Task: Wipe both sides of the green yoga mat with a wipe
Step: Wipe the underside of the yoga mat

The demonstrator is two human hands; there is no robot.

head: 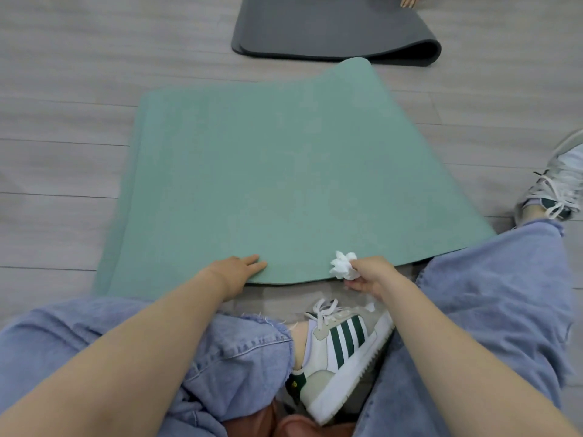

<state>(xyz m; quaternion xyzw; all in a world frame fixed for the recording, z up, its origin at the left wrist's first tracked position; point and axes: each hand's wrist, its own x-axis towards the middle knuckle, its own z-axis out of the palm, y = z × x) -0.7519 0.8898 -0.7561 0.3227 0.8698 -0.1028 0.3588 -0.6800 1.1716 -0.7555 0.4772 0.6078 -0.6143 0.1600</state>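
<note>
The green yoga mat (284, 171) lies on the grey wooden floor in front of me, folded so a second layer shows along its left side and its far right corner curls up. My left hand (235, 271) rests on the mat's near edge with its fingers straight. My right hand (370, 275) pinches a crumpled white wipe (343, 264) at the near edge, a little to the right of the left hand.
A dark grey mat (334, 29), folded over, lies just beyond the green one, with another person's fingers (410, 0) at the top edge. My legs in blue jeans and two white sneakers (344, 351) (558, 181) frame the near and right sides.
</note>
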